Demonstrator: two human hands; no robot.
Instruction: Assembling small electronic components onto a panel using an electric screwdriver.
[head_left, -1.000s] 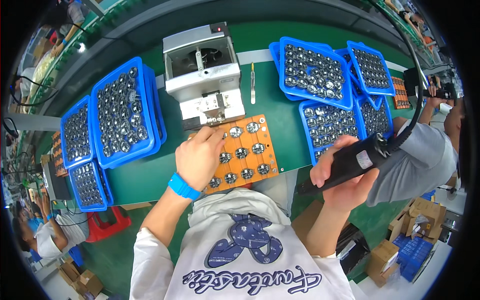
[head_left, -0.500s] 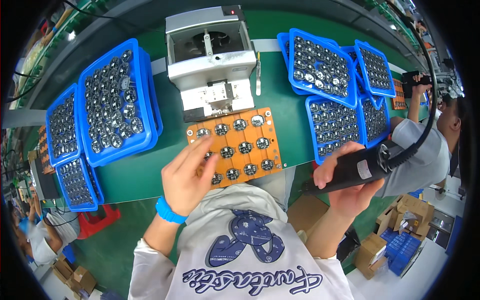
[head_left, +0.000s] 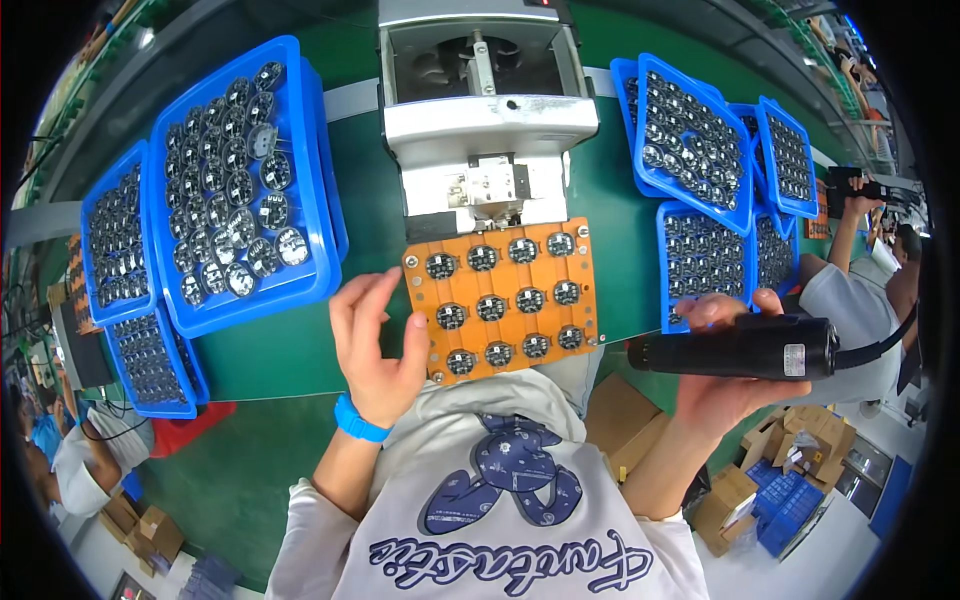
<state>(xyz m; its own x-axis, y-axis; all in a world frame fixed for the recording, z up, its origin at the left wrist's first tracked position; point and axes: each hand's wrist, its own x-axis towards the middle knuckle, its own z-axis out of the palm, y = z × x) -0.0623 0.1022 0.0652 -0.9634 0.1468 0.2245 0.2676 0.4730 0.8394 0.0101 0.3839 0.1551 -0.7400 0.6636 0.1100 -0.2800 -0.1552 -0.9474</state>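
An orange fixture board (head_left: 514, 326) lies at the table's front edge, with several round black circuit boards (head_left: 491, 307) seated in it in rows. My left hand (head_left: 375, 340) is at the board's left edge, fingers apart and holding nothing; its thumb is close to the edge. My right hand (head_left: 715, 395) grips a black corded electric screwdriver (head_left: 735, 348) to the right of the fixture. The tool lies nearly level, its narrow end toward the left and its cable leaving on the right.
A silver screw feeder (head_left: 490, 120) stands just behind the fixture. Blue trays (head_left: 335, 215) of round circuit boards are stacked on the left, and more blue trays (head_left: 660, 265) on the right. A co-worker (head_left: 855, 295) sits far right. Cardboard boxes (head_left: 725, 500) are on the floor.
My left hand has drawn back from over the fixture to its left edge. The screwdriver in my right hand has swung to nearly level. The view has shifted, too.
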